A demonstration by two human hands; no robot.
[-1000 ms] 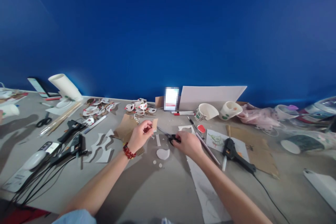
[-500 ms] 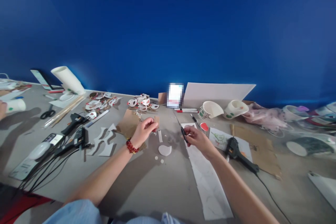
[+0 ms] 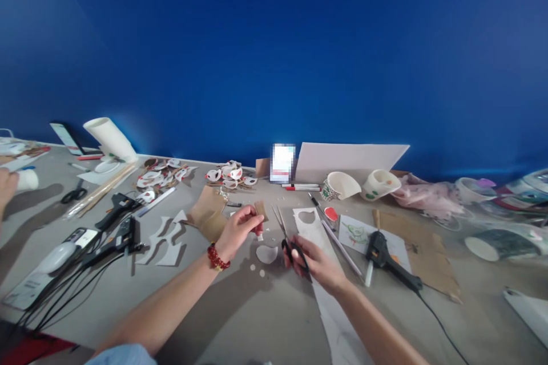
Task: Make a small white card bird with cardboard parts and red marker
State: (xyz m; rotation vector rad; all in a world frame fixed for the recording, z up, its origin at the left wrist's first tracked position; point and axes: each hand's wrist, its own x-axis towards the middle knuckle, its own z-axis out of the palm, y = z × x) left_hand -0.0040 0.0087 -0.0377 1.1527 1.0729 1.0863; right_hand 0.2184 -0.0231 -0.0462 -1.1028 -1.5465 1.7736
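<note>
My left hand, with a red bead bracelet at the wrist, pinches a small piece of brown cardboard between thumb and fingers. In my right hand are black-handled scissors, fingers in the loops and the blades slightly parted, pointing away from me. The blades are to the right of the cardboard piece and apart from it. Just below lies a rounded white paper cutout, with two small white discs near it. A long white paper strip runs partly under my right hand and forearm.
Glue guns lie at left and right, trailing cords. Paper birds sit near the wall beside a propped phone. Paper cups stand at back right. Another person's hand holds something white at far left.
My right hand has turned the scissors, whose handles now show with the blades parted. My left hand still holds the cardboard piece. The view has shifted slightly.
</note>
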